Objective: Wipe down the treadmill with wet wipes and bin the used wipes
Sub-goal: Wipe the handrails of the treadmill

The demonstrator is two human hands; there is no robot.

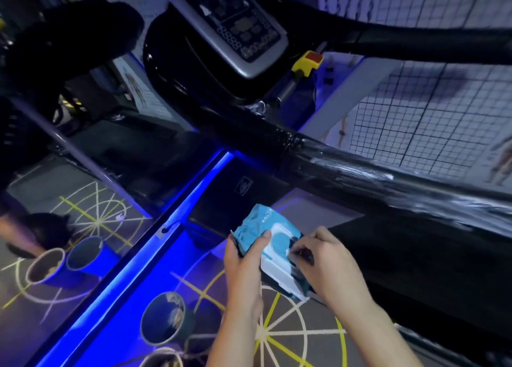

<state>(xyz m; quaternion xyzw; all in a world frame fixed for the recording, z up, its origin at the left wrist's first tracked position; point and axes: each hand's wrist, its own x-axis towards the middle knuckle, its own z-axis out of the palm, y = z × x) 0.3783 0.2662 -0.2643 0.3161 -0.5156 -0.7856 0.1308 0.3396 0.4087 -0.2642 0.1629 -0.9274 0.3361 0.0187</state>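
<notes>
A teal and white pack of wet wipes point(256, 228) is held above the floor beside the treadmill. My left hand point(243, 258) grips its left side, thumb across the front. My right hand point(324, 258) pinches at the white flap on the pack's top face. The treadmill's black handrail point(360, 172) runs diagonally above my hands, wrapped in shiny film. Its grey console point(235, 31) sits at the top centre, with a yellow safety key point(307, 61) beside it. The dark belt deck point(401, 269) lies to the right of my hands. A blue bin point(166, 319) holding crumpled material stands on the floor at lower left.
A mirror wall point(69, 186) on the left reflects the bin and floor, edged by a blue light strip point(155, 242). The floor point(291, 333) carries yellow and white line markings. A white gridded wall point(415, 122) rises behind the handrail at right.
</notes>
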